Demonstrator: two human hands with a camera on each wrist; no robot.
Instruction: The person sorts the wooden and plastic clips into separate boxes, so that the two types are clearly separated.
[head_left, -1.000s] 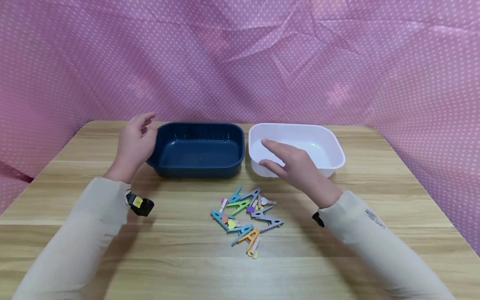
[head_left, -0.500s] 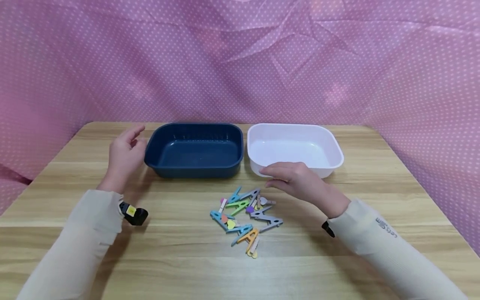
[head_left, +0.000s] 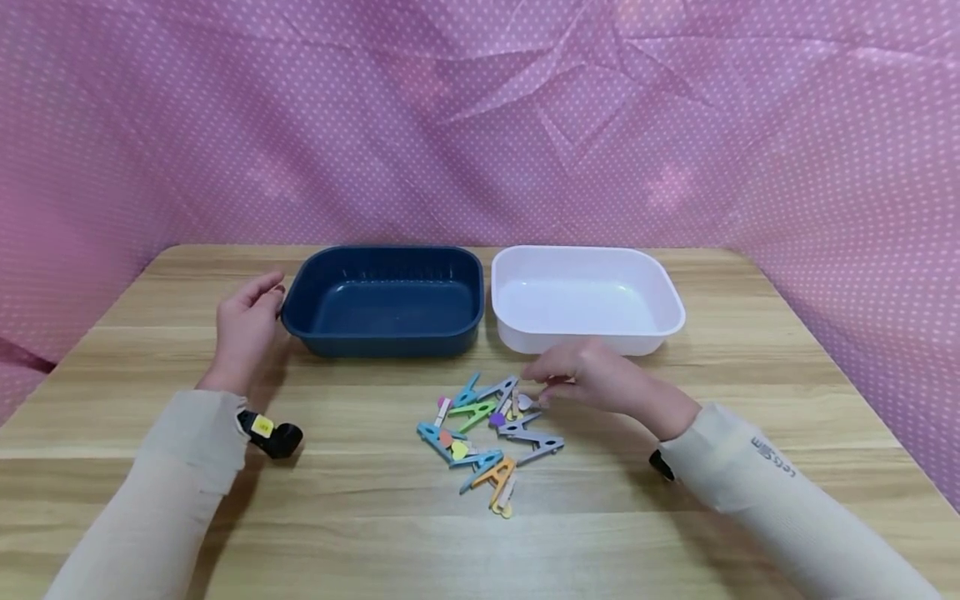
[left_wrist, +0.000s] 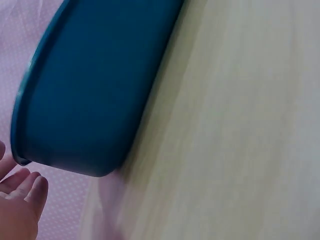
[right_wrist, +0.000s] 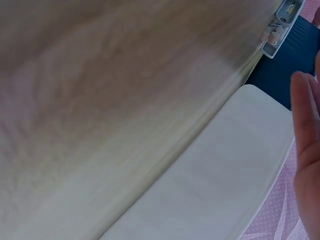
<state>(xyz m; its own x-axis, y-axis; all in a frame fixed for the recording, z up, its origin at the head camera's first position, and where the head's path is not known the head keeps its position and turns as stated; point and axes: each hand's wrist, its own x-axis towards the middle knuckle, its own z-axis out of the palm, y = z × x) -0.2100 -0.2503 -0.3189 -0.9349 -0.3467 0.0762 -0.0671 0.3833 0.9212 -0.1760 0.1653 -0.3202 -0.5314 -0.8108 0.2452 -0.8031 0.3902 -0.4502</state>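
Note:
My right hand hovers at the upper right of a loose pile of clothespins, thumb and fingers apart. Closest to its fingertips is a small wooden clip with a white heart. A grey clothespin shows beyond the fingers in the right wrist view. Also in the pile are a green clothespin, an orange clothespin, and several blue and grey ones. My left hand is by the left end of the dark blue basin, fingers loosely bent near its rim; whether they touch is unclear.
A white basin stands just right of the blue one, with a narrow gap between. Both rest toward the back of the wooden table. A pink dotted cloth hangs behind.
My right hand has come down from over the white basin to the pile's upper right. My left hand has drawn lower and a little left beside the blue basin.

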